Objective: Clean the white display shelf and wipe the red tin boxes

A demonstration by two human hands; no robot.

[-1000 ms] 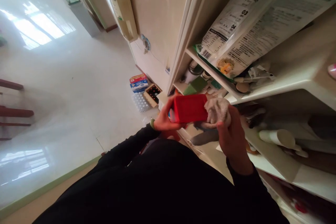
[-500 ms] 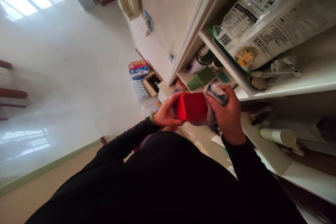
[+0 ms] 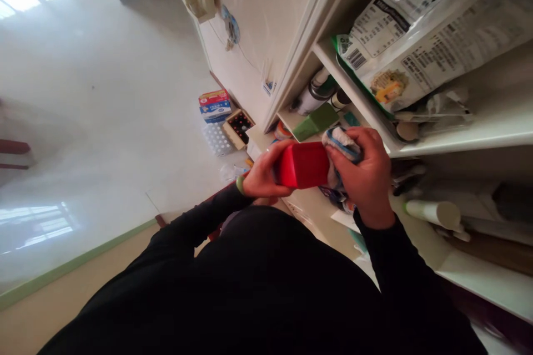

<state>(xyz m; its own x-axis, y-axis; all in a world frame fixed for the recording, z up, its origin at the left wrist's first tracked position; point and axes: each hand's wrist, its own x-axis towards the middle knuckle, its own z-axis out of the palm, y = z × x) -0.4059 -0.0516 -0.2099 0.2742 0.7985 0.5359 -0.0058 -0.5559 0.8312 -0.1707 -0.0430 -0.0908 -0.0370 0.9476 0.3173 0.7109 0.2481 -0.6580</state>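
Left hand (image 3: 261, 176) grips red box (image 3: 302, 165), contents unseen; right hand (image 3: 366, 177) grip presses cloth (image 3: 340, 139), probably rag.

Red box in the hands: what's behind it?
Just behind the red box a green box lies on a pale shelf, with a pale bottle further back. The right hand presses a cloth over the box's right end, hiding it.

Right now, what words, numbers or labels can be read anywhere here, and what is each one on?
"04": on the white packet on the upper shelf.
Fine print and barcode on that packet: too small to read.
The carton on the floor: lettering blurred.
The red box in the left hand and the cloth in the right hand: no text shows.
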